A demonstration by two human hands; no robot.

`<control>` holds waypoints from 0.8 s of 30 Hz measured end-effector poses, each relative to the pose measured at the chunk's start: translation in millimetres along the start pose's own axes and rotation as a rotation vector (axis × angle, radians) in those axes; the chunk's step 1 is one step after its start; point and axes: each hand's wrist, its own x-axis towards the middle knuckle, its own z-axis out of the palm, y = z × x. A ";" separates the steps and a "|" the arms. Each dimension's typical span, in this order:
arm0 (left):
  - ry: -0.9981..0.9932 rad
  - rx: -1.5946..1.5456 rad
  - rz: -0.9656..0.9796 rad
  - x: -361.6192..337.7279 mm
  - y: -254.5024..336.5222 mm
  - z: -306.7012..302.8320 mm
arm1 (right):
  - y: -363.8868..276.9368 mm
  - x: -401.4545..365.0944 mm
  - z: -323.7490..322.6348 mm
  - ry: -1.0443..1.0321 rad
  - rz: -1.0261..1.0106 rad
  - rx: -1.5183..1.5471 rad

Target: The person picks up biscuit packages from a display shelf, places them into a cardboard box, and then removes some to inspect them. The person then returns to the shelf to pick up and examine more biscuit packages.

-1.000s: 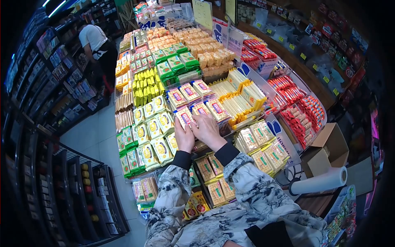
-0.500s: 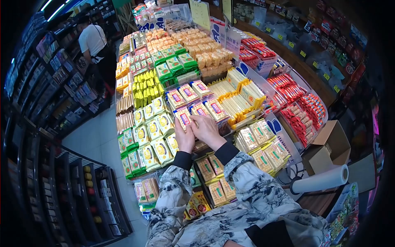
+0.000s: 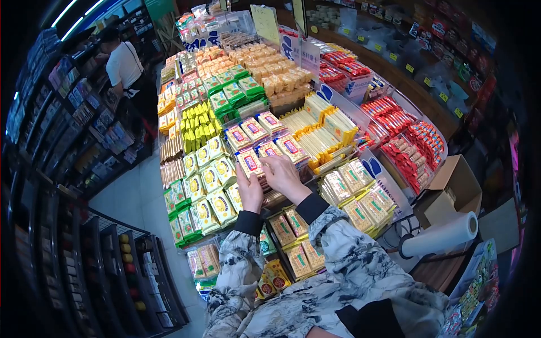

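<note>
A cracker packet with a blue edge and a red-and-white label sits at the front left of its group. My left hand grips its near left side, fingers along the edge and thumb on the inner side. From the right, my right hand has its curled fingers on the packet's right side; the fingertips are partly hidden. Matching packets lie in rows just beyond and to the right. White-and-yellow packets stand close to the left of my left hand.
Tan cracker packs lie below my wrists, yellow-edged packs to the right. Clear dividers and a sign rise between sections. A cardboard box and a plastic-film roll stand at right. Another person stands by the left shelves.
My hands stay at the same packet, with its label showing more between them. The view has shifted slightly. The other person at the left has changed posture a little.
</note>
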 end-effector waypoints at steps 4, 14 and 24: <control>0.027 -0.155 -0.061 -22.4 16.4 -12.3 | -12.0 -20.5 -25.2 0.051 0.029 0.074; -0.133 -0.324 -0.128 -183.6 33.2 -56.8 | -17.2 -203.1 -74.1 -0.179 0.167 0.384; -0.733 -0.097 -0.335 -294.4 -6.4 -18.2 | -17.9 -325.7 -116.4 -0.349 0.688 0.297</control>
